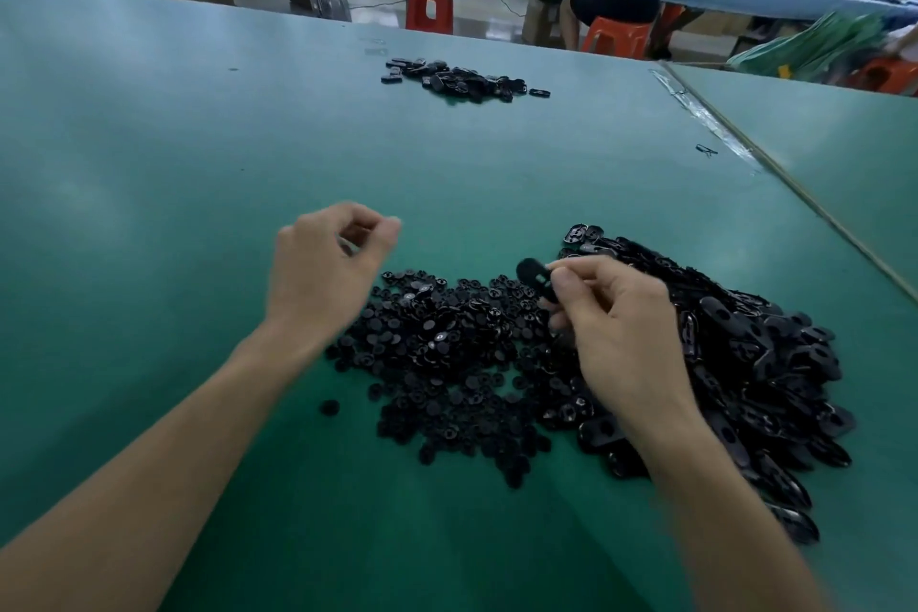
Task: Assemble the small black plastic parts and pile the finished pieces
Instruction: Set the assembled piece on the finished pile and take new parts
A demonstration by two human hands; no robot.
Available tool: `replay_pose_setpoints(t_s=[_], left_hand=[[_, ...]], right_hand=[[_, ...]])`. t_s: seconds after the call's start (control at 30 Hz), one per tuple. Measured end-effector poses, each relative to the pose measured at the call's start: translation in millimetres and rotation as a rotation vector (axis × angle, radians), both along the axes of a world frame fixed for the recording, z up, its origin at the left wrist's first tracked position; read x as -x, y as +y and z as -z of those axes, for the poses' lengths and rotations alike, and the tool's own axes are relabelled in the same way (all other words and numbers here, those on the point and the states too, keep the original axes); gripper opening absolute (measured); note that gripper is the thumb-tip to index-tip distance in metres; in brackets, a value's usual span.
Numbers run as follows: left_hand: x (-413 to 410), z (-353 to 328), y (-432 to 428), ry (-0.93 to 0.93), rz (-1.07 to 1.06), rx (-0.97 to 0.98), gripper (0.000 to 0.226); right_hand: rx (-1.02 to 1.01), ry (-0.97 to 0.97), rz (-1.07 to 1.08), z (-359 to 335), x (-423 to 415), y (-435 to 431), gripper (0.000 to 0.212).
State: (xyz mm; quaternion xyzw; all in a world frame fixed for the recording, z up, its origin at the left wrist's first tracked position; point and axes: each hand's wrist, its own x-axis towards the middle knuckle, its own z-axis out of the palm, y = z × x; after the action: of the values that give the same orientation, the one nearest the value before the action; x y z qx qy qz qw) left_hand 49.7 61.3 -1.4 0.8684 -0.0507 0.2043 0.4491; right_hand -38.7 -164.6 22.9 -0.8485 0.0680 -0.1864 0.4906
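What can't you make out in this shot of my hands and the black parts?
Left hand: head view, motion blur; whether its curled fingers hold a part cannot be told.
Oval part: the right hand pinching it covers its lower end.
Far pile: too small to tell if the pieces are assembled.
Oval pile: partly hidden under the right forearm.

Left hand blurry; holding anything or not, cannot tell. Right hand hides part of oval piece. Far pile too small to make out.
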Motion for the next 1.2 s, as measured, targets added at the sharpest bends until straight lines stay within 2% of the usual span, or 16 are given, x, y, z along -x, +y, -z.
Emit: replay_pose_setpoints(t_s=[0.07, 0.13, 0.2, 0.3, 0.4, 0.6, 0.7, 0.8, 0.87, 0.97, 1.03, 1.1, 1.2], left_hand=[[14.6, -11.1, -19.1, 0.11, 0.257, 0.17, 0.019], [27.7, -17.8, -33.2, 0.239, 0.447, 0.283, 0.014], [35.0, -21.1, -39.0, 0.321, 0.535, 0.343, 0.007], [38.9, -24.0, -40.8, 0.412, 0.585, 0.433, 0.003], [41.7, -24.0, -42.7, 0.464, 0.61, 0.503, 0.009], [42.3, -23.0, -42.7, 0.484, 0.567, 0.532, 0.009], [40.7, -22.2, -41.0, 0.474, 0.544, 0.563, 0.009], [39.4, -22.8, -39.3, 0.486, 0.567, 0.563, 0.01], [38.4, -23.3, -37.2, 0.48, 0.584, 0.463, 0.011], [35.8, -22.0, -34.8, 0.416, 0.605, 0.216, 0.015], [33.6, -21.1, -34.8, 0.388, 0.592, 0.199, 0.012], [31.1, -21.1, -33.7, 0.353, 0.537, 0.223, 0.008], [28.3, -21.2, -30.1, 0.318, 0.453, 0.26, 0.009]], right_hand=[[-0.23, 0.011, -0.082, 6.9, 6.4, 13.2, 0.013], [-0.316, -0.017, -0.106, 13.4, 8.0, 21.3, 0.013], [-0.343, -0.043, -0.109, 17.5, 8.4, 22.0, 0.012], [-0.352, -0.06, -0.114, 21.0, 10.0, 18.2, 0.011], [-0.318, -0.084, -0.113, 22.1, 11.3, 19.5, 0.01], [-0.264, -0.059, -0.057, 27.2, 14.0, 18.9, 0.004], [-0.297, -0.058, -0.084, 27.6, 13.8, 18.8, 0.009], [-0.359, -0.077, -0.1, 27.5, 13.4, 20.1, 0.011], [-0.355, -0.093, -0.104, 27.4, 13.5, 20.3, 0.015], [-0.276, -0.106, -0.112, 27.7, 12.9, 20.9, 0.02], [-0.196, -0.099, -0.079, 29.3, 13.5, 21.8, 0.02], [0.032, -0.097, -0.034, 31.3, 15.6, 22.1, 0.017], [0.427, 0.005, -0.084, 32.9, 19.7, 25.8, 0.018]])
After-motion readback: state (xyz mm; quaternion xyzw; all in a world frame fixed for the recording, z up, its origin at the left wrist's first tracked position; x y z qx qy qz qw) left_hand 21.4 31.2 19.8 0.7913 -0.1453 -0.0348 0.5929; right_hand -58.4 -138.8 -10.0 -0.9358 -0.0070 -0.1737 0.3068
